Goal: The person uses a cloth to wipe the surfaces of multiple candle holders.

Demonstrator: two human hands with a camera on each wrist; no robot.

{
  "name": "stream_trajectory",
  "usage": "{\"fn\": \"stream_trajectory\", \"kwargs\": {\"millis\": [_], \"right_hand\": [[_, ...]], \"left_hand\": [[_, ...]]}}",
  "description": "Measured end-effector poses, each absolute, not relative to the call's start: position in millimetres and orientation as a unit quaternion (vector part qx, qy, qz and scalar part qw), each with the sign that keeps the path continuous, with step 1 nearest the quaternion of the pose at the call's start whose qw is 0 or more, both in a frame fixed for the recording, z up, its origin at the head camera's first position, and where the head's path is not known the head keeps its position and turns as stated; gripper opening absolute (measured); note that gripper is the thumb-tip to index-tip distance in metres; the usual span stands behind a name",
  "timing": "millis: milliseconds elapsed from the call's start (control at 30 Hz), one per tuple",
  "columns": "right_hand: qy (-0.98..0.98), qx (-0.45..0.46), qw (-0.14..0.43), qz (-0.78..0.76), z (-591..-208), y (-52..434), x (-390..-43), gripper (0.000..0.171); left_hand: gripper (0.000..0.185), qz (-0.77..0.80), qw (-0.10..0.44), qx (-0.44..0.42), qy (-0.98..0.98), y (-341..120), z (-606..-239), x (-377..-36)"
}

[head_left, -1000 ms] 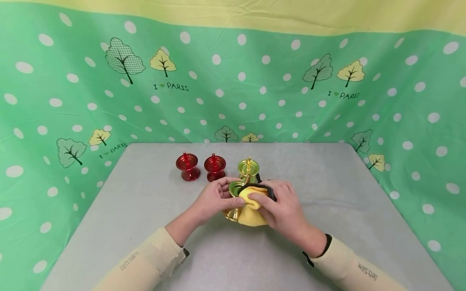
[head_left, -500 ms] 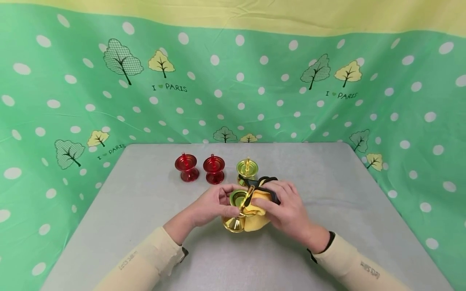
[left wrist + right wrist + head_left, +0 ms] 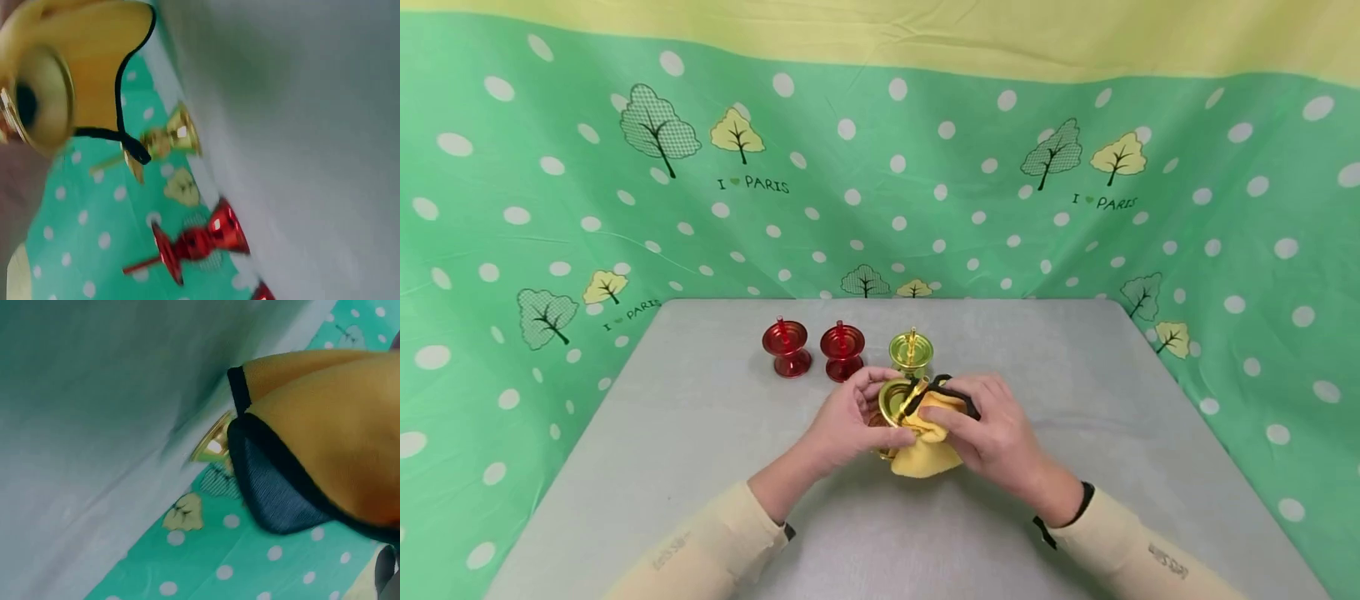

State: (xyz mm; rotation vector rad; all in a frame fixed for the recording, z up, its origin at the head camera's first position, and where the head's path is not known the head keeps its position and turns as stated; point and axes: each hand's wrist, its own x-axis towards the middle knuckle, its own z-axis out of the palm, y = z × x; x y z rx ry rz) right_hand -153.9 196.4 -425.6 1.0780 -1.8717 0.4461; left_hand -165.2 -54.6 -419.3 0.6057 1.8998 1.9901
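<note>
Currently held gold candle holder (image 3: 895, 402): it is sitting between the two hands over the middle of the desk (image 3: 715, 425), its spike leaning to the right; whether its foot is touching the surface, I cannot tell.
Left hand (image 3: 842, 421): it is holding the bowl from the left, fingers curling round the far side, the thumb lying in front beside the cloth.
Right hand (image 3: 1003, 429): it is gripping the bunched cloth, thumb on top, and holding it against the bowl's right side.
Yellow cloth (image 3: 925, 460): it is hanging below the right thumb, its black edging showing along the top, and is covering part of the held holder.
Standing gold candle holder (image 3: 912, 350): it is standing upright just behind the hands.
Red candle holders: the nearer-to-centre red one (image 3: 842, 343) and the outer red one (image 3: 785, 340) are standing upright side by side, left of the standing gold one.
Green dotted curtain (image 3: 850, 196): it is hanging behind the desk, showing printed trees.
</note>
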Motion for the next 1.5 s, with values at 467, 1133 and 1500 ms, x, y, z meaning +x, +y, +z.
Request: {"fn": "stream_trajectory", "kwargs": {"millis": [467, 1133, 1500], "right_hand": [[-0.740, 0.326, 0.443, 0.388, -442.5, 197.7, -159.2, 0.026], [-0.771, 0.293, 0.461, 0.328, -444.2, 203.6, -156.8, 0.029], [-0.793, 0.305, 0.345, 0.398, -448.1, 210.7, -151.4, 0.028]], "left_hand": [[0.066, 0.629, 0.220, 0.253, 0.702, -48.9, -426.5, -162.2], [0.078, 0.499, -0.014, 0.311, 0.808, -30.5, -440.4, -157.8], [0.062, 0.579, 0.161, 0.288, 0.746, -38.9, -442.7, -158.7]]}}
